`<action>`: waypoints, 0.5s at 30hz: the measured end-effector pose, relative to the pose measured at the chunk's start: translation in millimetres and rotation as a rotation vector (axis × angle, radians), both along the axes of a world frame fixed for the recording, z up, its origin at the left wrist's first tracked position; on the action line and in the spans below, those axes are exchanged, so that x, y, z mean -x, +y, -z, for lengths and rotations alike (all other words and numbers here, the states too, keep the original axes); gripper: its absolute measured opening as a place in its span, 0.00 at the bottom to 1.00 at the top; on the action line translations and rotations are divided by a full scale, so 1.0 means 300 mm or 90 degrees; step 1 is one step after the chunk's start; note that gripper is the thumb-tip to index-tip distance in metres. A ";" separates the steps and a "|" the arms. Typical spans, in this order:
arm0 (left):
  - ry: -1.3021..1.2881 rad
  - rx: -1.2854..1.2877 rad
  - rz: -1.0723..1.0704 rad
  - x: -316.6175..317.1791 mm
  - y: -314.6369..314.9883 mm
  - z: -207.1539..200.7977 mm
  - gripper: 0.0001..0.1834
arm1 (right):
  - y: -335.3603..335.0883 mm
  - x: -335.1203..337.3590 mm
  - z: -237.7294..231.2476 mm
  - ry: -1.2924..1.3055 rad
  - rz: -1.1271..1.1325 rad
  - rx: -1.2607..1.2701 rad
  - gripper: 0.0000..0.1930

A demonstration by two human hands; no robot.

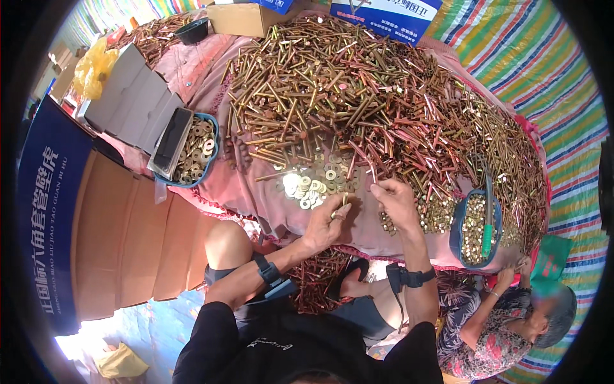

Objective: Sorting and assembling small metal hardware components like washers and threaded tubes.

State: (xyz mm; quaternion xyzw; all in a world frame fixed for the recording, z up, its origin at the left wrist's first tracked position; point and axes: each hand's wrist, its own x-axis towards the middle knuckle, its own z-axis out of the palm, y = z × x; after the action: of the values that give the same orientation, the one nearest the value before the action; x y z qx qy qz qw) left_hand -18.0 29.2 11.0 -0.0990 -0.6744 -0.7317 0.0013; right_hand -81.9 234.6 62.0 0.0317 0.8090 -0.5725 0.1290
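My left hand (326,225) is closed in a pinch at the near side of the washer pile, with what looks like a brass-coloured washer (345,199) edge-on between thumb and finger. Just to its right, my right hand (398,203) pinches the end of a thin pinkish bolt (373,173) pointing away from me. The hands are apart. Beyond them lie loose flat washers (309,187) on a pink cloth (256,192). A large heap of long brass-coloured and reddish bolts (332,96) spreads behind. Small nuts (435,217) lie right of my right hand.
A blue tub of washers (214,144) stands at left beside a dark phone-like box (173,142). On the right, a blue tub of nuts (458,227) has a green-handled tool (488,238) across it. Another person (492,320) works at lower right. Cardboard boxes (121,237) line the left.
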 end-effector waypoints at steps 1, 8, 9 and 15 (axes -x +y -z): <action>-0.002 -0.002 -0.002 -0.002 -0.001 -0.004 0.15 | 0.000 -0.012 -0.006 -0.002 -0.002 -0.002 0.13; 0.053 0.102 -0.040 0.001 0.003 -0.020 0.18 | -0.075 -0.071 -0.053 0.126 0.027 0.210 0.21; 0.078 0.116 -0.050 0.002 0.007 -0.021 0.18 | -0.086 -0.076 -0.056 0.167 0.024 0.204 0.26; 0.052 0.119 -0.004 0.004 -0.001 0.021 0.16 | -0.175 -0.114 -0.071 0.337 -0.014 0.151 0.41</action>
State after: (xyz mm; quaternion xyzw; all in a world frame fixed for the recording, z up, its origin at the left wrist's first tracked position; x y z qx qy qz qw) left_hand -19.2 29.0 4.7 -0.1265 -0.7394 -0.6609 0.0219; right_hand -47.6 182.1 83.2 -0.1428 0.7425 -0.6498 -0.0775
